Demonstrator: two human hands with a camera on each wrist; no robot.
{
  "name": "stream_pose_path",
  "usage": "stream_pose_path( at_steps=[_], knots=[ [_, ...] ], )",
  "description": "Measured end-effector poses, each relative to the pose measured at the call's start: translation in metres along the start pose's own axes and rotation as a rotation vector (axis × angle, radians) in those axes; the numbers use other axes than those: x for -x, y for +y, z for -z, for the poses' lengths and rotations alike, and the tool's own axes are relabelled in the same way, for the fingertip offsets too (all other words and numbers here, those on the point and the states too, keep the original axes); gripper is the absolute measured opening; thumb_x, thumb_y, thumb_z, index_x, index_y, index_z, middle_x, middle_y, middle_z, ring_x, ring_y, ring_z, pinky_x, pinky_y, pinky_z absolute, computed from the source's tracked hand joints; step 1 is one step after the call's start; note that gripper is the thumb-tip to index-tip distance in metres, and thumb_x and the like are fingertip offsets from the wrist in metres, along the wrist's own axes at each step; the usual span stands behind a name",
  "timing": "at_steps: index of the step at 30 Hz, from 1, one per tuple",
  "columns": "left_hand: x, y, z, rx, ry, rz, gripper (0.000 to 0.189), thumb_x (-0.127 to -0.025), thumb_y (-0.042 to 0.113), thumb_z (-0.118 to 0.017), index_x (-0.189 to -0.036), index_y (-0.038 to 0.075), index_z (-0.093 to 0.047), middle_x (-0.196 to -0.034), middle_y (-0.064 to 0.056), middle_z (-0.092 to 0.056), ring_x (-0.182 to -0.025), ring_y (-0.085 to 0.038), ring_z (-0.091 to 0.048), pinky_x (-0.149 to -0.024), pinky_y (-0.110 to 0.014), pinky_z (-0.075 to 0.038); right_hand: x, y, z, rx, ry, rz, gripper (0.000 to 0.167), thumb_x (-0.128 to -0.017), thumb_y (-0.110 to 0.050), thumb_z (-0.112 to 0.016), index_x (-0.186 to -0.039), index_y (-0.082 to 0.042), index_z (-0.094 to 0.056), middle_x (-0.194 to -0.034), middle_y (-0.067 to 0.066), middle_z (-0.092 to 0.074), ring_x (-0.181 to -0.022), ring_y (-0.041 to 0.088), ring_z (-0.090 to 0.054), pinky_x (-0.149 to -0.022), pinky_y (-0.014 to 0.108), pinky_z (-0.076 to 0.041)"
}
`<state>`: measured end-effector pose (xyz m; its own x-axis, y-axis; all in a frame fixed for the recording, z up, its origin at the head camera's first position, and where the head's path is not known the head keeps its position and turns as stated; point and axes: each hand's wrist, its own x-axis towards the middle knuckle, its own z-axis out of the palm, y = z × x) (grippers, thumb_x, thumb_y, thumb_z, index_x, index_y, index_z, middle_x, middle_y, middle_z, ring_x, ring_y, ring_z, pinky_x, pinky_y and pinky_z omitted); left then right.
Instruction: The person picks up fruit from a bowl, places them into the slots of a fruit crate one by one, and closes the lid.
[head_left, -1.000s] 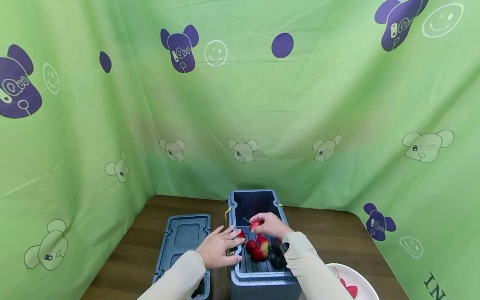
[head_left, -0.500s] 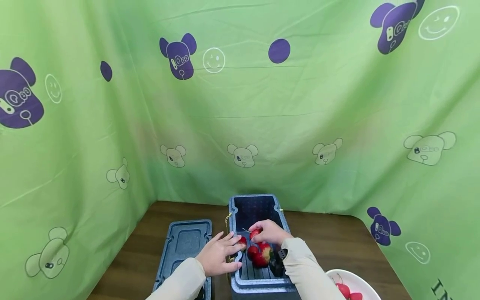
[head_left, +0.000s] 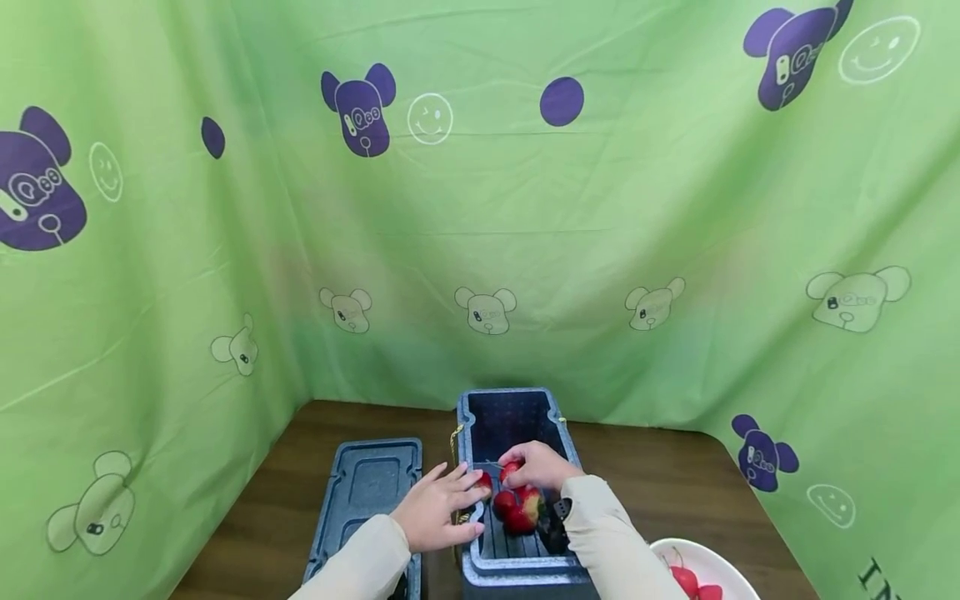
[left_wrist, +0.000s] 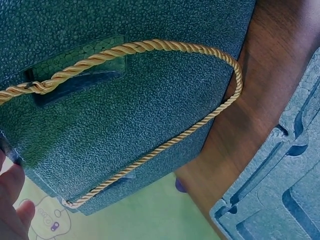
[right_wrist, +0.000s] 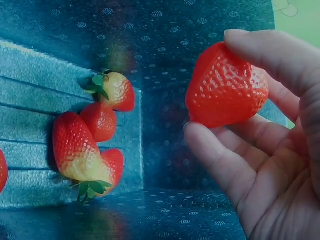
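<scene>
My right hand point(head_left: 542, 467) pinches a red strawberry point(right_wrist: 225, 90) between thumb and fingers, inside a dark blue foam box point(head_left: 525, 564). In the head view a thin stem sticks out to the left of that strawberry. Several more strawberries point(right_wrist: 75, 145) lie on the ribbed floor of the box, some with pale ends and green leaves. My left hand point(head_left: 435, 512) rests on the left rim of the box, its fingers spread and straight. A twisted gold cord point(left_wrist: 160, 45) hangs along the box's side in the left wrist view.
Left of the box, its blue lid point(head_left: 375, 471) lies on the brown wooden table point(head_left: 637, 492). A white plate point(head_left: 731, 575) with red fruit point(head_left: 684, 581) stands at the front right, partly cut off. Green printed cloth point(head_left: 487, 208) hangs behind the table and at both sides.
The head view has tilted slightly up, so the box and hands appear a little lower. Both hands keep nearly the same places, the right still holding the strawberry.
</scene>
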<state>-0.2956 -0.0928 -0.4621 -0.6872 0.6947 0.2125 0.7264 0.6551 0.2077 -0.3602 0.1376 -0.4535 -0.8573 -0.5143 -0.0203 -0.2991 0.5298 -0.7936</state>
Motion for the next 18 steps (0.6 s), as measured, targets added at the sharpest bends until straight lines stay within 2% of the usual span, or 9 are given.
stream_pose_path(
  at_steps=[3, 7, 8, 10, 12, 14, 15, 18],
  knots=[
    [-0.003, -0.001, 0.004, -0.008, 0.012, -0.003, 0.049, -0.094, 0.045, -0.051, -0.133, 0.017, -0.060, -0.141, -0.002, -0.050, -0.134, -0.023, -0.041, -0.107, -0.051, -0.030, -0.003, -0.003, 0.003, 0.072, 0.015, 0.022, 0.030, -0.073, -0.004, -0.072, -0.101, 0.006, -0.067, -0.087, 0.009, -0.069, -0.070, 0.021, -0.061, -0.065, 0.032, -0.052],
    [-0.004, -0.004, 0.007, -0.018, 0.009, -0.002, 0.048, -0.093, 0.043, -0.051, -0.132, 0.017, -0.061, -0.141, -0.003, -0.050, -0.134, -0.024, -0.041, -0.107, -0.052, -0.030, -0.008, -0.014, 0.010, 0.156, 0.015, 0.079, 0.041, -0.075, -0.014, -0.072, -0.111, 0.005, -0.065, -0.107, 0.019, -0.067, -0.098, 0.031, -0.062, -0.086, 0.040, -0.049],
    [-0.003, -0.004, 0.007, -0.019, 0.003, 0.001, 0.048, -0.094, 0.043, -0.051, -0.133, 0.017, -0.060, -0.141, -0.003, -0.050, -0.134, -0.024, -0.041, -0.107, -0.052, -0.030, -0.008, -0.018, 0.013, 0.165, 0.005, 0.090, 0.043, -0.076, -0.015, -0.072, -0.113, 0.004, -0.065, -0.108, 0.019, -0.066, -0.100, 0.033, -0.061, -0.087, 0.042, -0.049],
    [-0.002, -0.004, 0.005, -0.017, 0.000, -0.003, 0.049, -0.094, 0.045, -0.049, -0.133, 0.017, -0.060, -0.141, -0.003, -0.050, -0.134, -0.025, -0.041, -0.107, -0.053, -0.030, -0.004, -0.027, 0.023, 0.146, -0.028, 0.105, 0.042, -0.078, -0.014, -0.071, -0.115, 0.005, -0.063, -0.102, 0.020, -0.068, -0.092, 0.032, -0.065, -0.080, 0.040, -0.052],
    [-0.001, -0.003, 0.003, -0.007, -0.002, 0.000, 0.050, -0.094, 0.047, -0.047, -0.133, 0.018, -0.060, -0.141, -0.003, -0.050, -0.134, -0.025, -0.041, -0.106, -0.053, -0.030, 0.003, -0.034, 0.037, 0.122, -0.046, 0.098, 0.040, -0.079, -0.011, -0.071, -0.115, 0.006, -0.063, -0.090, 0.014, -0.070, -0.073, 0.025, -0.067, -0.066, 0.034, -0.054],
    [0.000, -0.001, 0.001, -0.002, 0.001, 0.005, 0.050, -0.094, 0.048, -0.047, -0.132, 0.018, -0.061, -0.141, -0.002, -0.051, -0.134, -0.024, -0.041, -0.107, -0.053, -0.030, 0.015, -0.036, 0.052, 0.118, -0.039, 0.084, 0.038, -0.080, -0.009, -0.071, -0.114, 0.006, -0.063, -0.077, 0.006, -0.067, -0.056, 0.015, -0.059, -0.052, 0.028, -0.050],
    [0.000, 0.000, 0.000, -0.002, 0.001, 0.006, 0.051, -0.094, 0.049, -0.047, -0.132, 0.018, -0.061, -0.141, -0.002, -0.051, -0.134, -0.024, -0.041, -0.107, -0.052, -0.030, 0.022, -0.034, 0.060, 0.103, -0.031, 0.070, 0.038, -0.080, -0.008, -0.071, -0.115, 0.006, -0.063, -0.074, 0.004, -0.064, -0.051, 0.012, -0.055, -0.047, 0.026, -0.047],
    [0.000, 0.002, -0.002, -0.004, -0.011, 0.013, 0.050, -0.094, 0.048, -0.049, -0.133, 0.018, -0.060, -0.141, -0.002, -0.050, -0.135, -0.023, -0.041, -0.107, -0.052, -0.029, 0.048, -0.018, 0.082, 0.095, 0.005, 0.031, 0.040, -0.081, -0.010, -0.070, -0.117, 0.007, -0.061, -0.073, -0.001, -0.058, -0.054, 0.011, -0.051, -0.045, 0.026, -0.045]
  ],
)
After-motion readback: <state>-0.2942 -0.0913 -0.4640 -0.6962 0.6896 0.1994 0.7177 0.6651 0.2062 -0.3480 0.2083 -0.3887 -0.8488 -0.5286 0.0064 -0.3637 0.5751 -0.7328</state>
